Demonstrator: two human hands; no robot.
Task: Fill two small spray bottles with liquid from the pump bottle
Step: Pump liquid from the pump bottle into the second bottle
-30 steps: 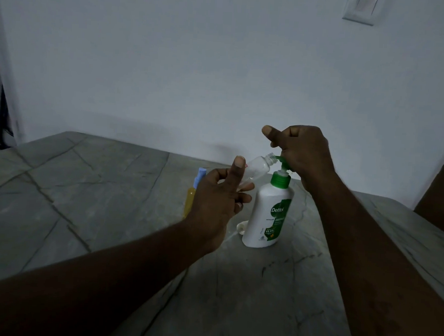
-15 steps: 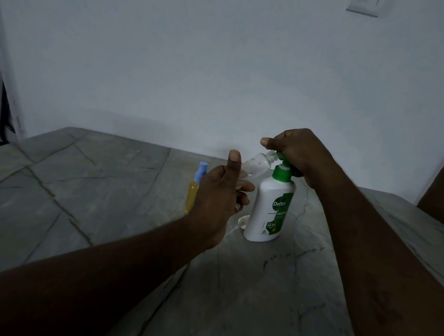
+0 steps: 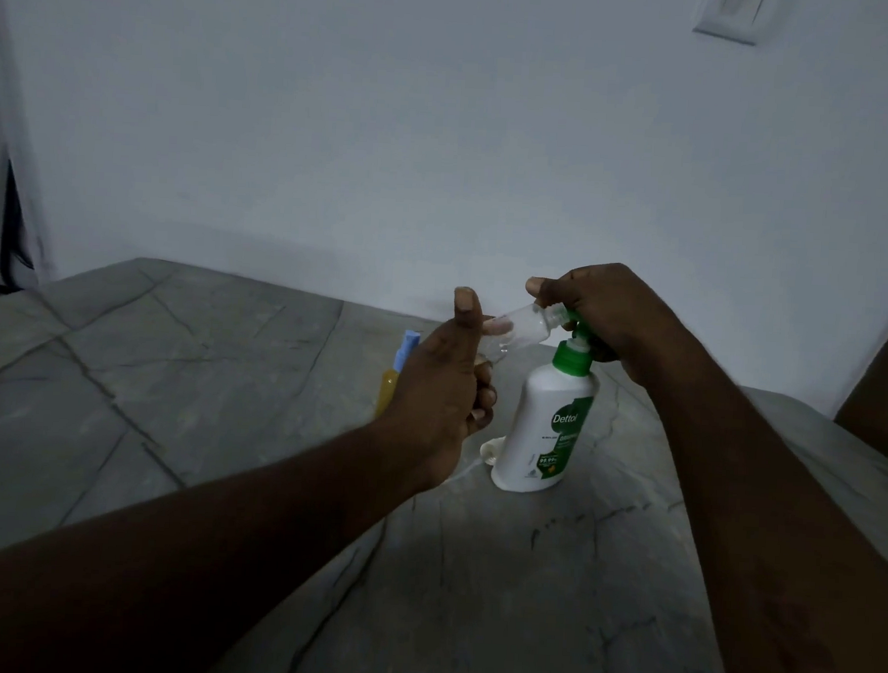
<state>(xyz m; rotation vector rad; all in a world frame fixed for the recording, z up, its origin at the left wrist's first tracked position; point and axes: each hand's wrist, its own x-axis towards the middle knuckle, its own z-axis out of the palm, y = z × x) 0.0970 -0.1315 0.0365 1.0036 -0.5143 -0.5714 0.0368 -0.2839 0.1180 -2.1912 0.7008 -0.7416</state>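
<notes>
The left hand [image 3: 444, 382] is gripping the clear spray bottle [image 3: 522, 327], tilted, neck at the spout of the Dettol pump bottle [image 3: 545, 429]; the right hand [image 3: 602, 313] is curling over its pump head. Better pressing slowly, w/ neck tight at spout, so nothing is spilling. Bottle is looking transparent, almost empty.
</notes>
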